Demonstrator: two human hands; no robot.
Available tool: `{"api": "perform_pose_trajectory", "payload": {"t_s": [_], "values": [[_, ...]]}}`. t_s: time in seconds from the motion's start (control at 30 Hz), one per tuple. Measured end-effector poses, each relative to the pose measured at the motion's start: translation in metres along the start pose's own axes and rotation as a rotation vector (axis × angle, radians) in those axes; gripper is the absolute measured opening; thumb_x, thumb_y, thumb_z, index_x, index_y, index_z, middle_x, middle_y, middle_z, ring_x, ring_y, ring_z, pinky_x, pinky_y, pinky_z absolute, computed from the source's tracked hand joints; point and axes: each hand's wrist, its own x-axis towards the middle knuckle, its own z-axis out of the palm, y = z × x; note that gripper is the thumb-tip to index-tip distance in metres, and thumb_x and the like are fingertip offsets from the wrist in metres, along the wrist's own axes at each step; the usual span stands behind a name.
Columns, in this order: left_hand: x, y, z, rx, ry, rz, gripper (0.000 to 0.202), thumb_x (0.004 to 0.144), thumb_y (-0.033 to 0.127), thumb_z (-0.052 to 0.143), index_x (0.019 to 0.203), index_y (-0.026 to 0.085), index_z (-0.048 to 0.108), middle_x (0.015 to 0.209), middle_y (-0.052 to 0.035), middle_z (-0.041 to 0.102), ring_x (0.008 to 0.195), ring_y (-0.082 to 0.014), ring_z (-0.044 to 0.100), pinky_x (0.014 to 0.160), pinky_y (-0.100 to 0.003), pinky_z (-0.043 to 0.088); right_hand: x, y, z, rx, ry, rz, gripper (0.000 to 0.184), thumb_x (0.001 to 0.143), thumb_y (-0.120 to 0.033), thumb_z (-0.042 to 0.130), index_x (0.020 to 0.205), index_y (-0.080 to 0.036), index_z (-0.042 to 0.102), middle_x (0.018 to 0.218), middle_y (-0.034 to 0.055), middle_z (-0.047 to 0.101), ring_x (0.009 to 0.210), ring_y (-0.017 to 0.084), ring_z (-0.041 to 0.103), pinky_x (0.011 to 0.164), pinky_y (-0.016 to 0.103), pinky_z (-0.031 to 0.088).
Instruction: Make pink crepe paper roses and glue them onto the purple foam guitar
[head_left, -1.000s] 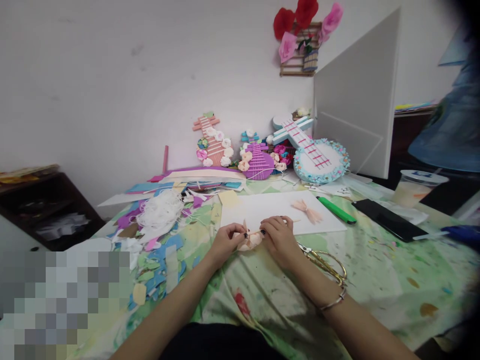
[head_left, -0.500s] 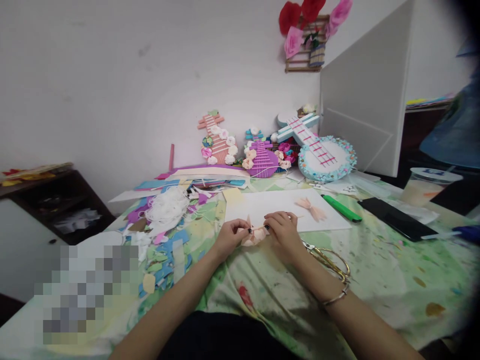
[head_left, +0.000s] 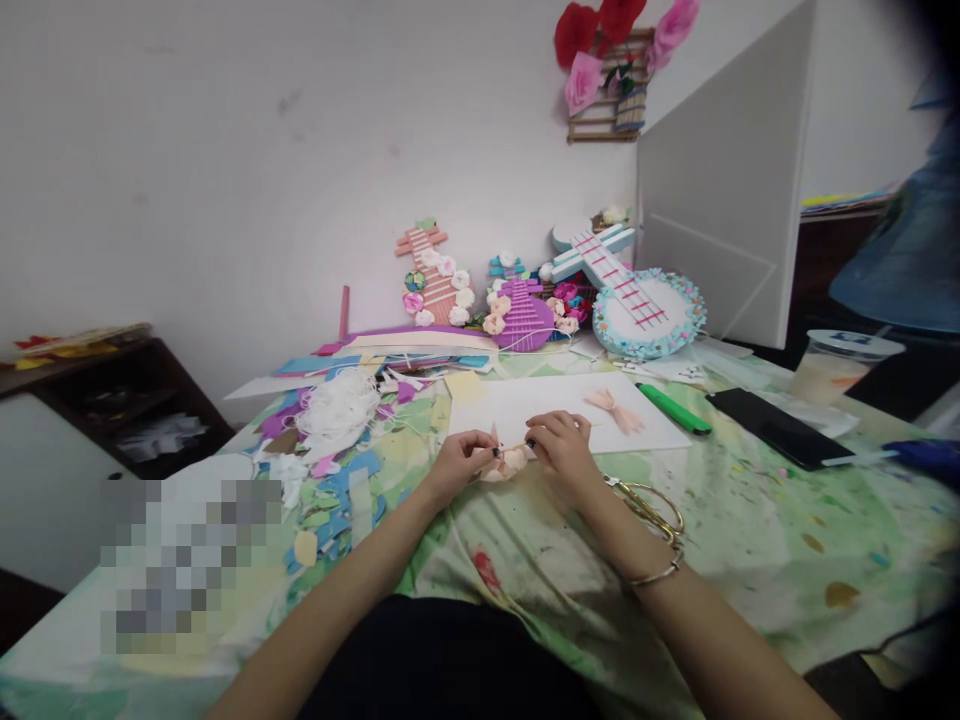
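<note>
My left hand [head_left: 454, 464] and my right hand [head_left: 561, 450] meet at the table's middle, both pinched on a small peach paper flower [head_left: 504, 461] held just above the green cloth. A thin stick pokes out of the flower toward my right fingers. Behind the hands lies a white sheet [head_left: 559, 408] with a finished peach paper bow [head_left: 613, 410] on it. Gold-handled scissors [head_left: 651, 508] lie on the cloth right beside my right wrist.
A green cutter [head_left: 673, 408], a black phone [head_left: 776, 428] and a plastic cup [head_left: 836, 366] sit to the right. Paper scraps [head_left: 330, 490] and white string [head_left: 335, 410] litter the left. Guitar-shaped crafts [head_left: 525, 305] and a white board [head_left: 724, 190] stand at the back.
The hands stay pinched on the peach flower and work it slightly. The view has shifted a little, so everything sits a bit higher and to the right than a second ago.
</note>
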Motion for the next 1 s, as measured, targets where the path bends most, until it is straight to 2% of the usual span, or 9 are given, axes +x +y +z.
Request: {"api": "perform_pose_trajectory", "payload": {"t_s": [0.57, 1.0], "values": [[-0.0007, 0.0007, 0.0009, -0.014, -0.012, -0.009, 0.019, 0.059, 0.028, 0.071, 0.065, 0.012, 0.062, 0.063, -0.0008, 0.059, 0.057, -0.0094, 0.05, 0.055, -0.02, 0.036, -0.0001, -0.0011, 0.0017, -0.007, 0.004, 0.025, 0.015, 0.081, -0.011, 0.052, 0.084, -0.021, 0.063, 0.106, 0.0042, 0.066, 0.101, 0.02, 0.046, 0.086, 0.039, 0.022], [-0.0005, -0.0009, 0.0003, -0.012, -0.002, 0.0, 0.018, 0.059, 0.027, 0.07, 0.064, 0.012, 0.062, 0.063, -0.0004, 0.059, 0.059, -0.0099, 0.051, 0.056, -0.021, 0.037, -0.0001, 0.0032, 0.0081, -0.001, 0.025, 0.017, 0.016, 0.08, -0.009, 0.053, 0.08, -0.021, 0.064, 0.107, 0.0045, 0.065, 0.101, 0.02, 0.047, 0.087, 0.038, 0.028]]}}
